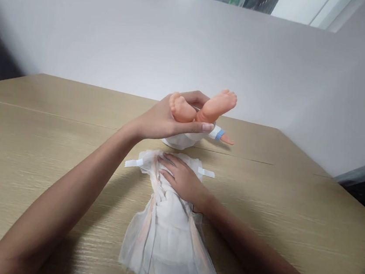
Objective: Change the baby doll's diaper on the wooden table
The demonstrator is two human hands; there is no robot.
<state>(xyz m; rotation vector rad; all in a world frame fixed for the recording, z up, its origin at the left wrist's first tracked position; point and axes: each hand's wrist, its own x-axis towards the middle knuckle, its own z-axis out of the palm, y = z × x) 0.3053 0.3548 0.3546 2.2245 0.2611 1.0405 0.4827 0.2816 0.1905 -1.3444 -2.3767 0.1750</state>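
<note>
**A:** The left hand is up on the doll, grip clamped round both ankles. The feet are lifted, soles tipped our way.

**B:** And the doll's bottom, wrapped in white with a blue tab, looks only just raised off the table. Right hand?

**A:** The right hand lies flat with fingers spread, grip apart and closed on nothing. It presses the open diaper just in front of the doll, on the person's side.

**B:** So the diaper runs lengthwise from the doll toward the person. Its two tabs stick out at the end nearest the doll.

**A:** To do this well, I'd say hold both ankles in one firm grip. Lift only enough to clear the bottom, and don't twist the legs.

**B:** Agreed, and the flat palm matters. The sheet is crumpled down its middle, so smooth it outward. Set the tabbed edge square to the doll and centred on its hips.

**A:** The risk I see is that soft edge bunching against the doll's white wrap.
</note>
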